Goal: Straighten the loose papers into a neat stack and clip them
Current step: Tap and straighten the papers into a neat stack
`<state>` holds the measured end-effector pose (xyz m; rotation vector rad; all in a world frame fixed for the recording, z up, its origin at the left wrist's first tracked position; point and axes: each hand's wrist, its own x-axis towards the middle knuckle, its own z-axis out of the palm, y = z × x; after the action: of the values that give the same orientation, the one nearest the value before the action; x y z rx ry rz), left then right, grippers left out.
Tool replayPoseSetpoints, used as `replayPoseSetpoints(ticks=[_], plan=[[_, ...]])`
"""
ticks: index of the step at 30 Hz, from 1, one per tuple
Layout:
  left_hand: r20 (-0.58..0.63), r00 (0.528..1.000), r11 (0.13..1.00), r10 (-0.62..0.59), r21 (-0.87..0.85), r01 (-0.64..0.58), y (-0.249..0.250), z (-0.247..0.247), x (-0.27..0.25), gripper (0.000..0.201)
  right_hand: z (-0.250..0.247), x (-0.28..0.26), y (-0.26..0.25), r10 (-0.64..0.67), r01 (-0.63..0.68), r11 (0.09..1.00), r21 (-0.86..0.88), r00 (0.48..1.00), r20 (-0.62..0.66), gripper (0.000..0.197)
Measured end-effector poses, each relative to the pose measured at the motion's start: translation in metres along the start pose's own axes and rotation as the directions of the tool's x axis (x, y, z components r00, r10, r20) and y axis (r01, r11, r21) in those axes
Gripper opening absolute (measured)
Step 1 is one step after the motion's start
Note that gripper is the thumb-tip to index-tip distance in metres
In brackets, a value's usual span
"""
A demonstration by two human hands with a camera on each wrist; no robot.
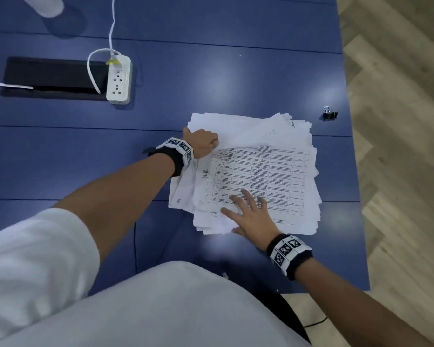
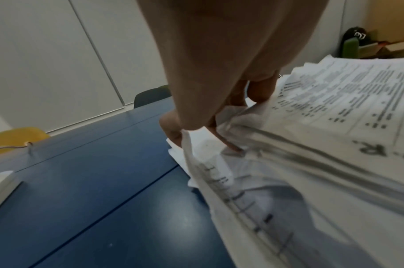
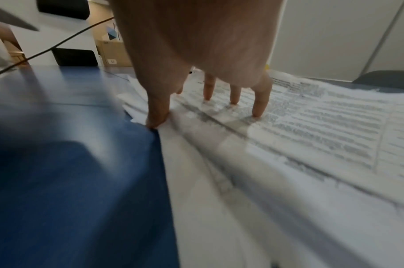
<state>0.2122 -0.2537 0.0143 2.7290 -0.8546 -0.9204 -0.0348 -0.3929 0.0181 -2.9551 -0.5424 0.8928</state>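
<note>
Pressing spread fingers flat on the loose papers (image 1: 261, 176), the right hand (image 1: 251, 216) steadies them while the left hand (image 1: 203, 144), at ten o'clock, seemingly pinches sheet edges, binder clip (image 1: 330, 113) at two o'clock.

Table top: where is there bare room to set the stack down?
Bare blue table lies between the power strip and binder clip, and left of the papers. Crowded where the left hand and right hand work.

I'm in an office: blue meeting table (image 1: 211, 71), power strip (image 1: 118, 80) beyond my left hand (image 1: 203, 144) (printed paperwork (image 1: 256, 176) underneath).
</note>
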Motion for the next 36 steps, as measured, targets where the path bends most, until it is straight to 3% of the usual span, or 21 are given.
replayPoseSetpoints(ticks=[3,7,11,17,21,24,30,33,34,36], plan=[[-0.011,0.999,0.996,-0.038,0.077,0.038,0.002,-0.009,0.0,0.038,-0.005,0.006,0.001,-0.033,0.034,0.999,-0.029,0.999,0.033,0.095],[-0.18,0.983,0.999,0.036,0.005,-0.035,0.01,-0.015,0.02,0.042,0.0,-0.006,0.003,-0.046,0.052,0.995,-0.088,0.996,0.07,0.111],[-0.122,0.982,0.99,0.143,0.021,-0.141,0.031,-0.02,0.051,0.059,0.016,-0.025,0.011,0.001,0.009,0.991,-0.133,0.998,0.069,0.113],[-0.09,0.993,0.992,0.08,0.1,-0.071,0.062,-0.015,0.078,0.067,0.035,-0.054,0.037,0.182,-0.169,0.981,-0.091,0.97,0.161,0.123],[-0.026,0.976,0.972,0.217,0.097,-0.214,0.091,0.0,0.077,0.063,0.029,-0.052,0.071,0.316,-0.313,0.949,-0.047,0.944,0.098,0.12],[0.025,0.96,0.946,0.279,0.163,-0.28,0.113,0.011,0.068,0.078,0.026,-0.046,0.084,0.3,-0.297,0.954,-0.047,0.946,0.123,0.12],[0.063,0.992,0.974,0.11,0.191,-0.12,0.108,0.007,0.061,0.109,0.027,-0.066,0.075,0.26,-0.274,0.959,0.072,0.952,0.163,0.129],[0.082,0.995,0.969,0.05,0.236,-0.068,0.109,0.01,0.055,0.118,0.026,-0.079,0.065,0.159,-0.195,0.964,0.182,0.968,0.195,0.107],[0.085,0.996,0.969,0.029,0.243,-0.049,0.111,0.009,0.052,0.119,0.023,-0.08,0.062,0.17,-0.197,0.966,0.169,0.972,0.162,0.105],[0.092,0.996,0.967,-0.006,0.254,-0.017,0.116,0.007,0.048,0.118,0.021,-0.078,0.054,0.208,-0.246,0.959,0.138,0.947,0.244,0.114]])
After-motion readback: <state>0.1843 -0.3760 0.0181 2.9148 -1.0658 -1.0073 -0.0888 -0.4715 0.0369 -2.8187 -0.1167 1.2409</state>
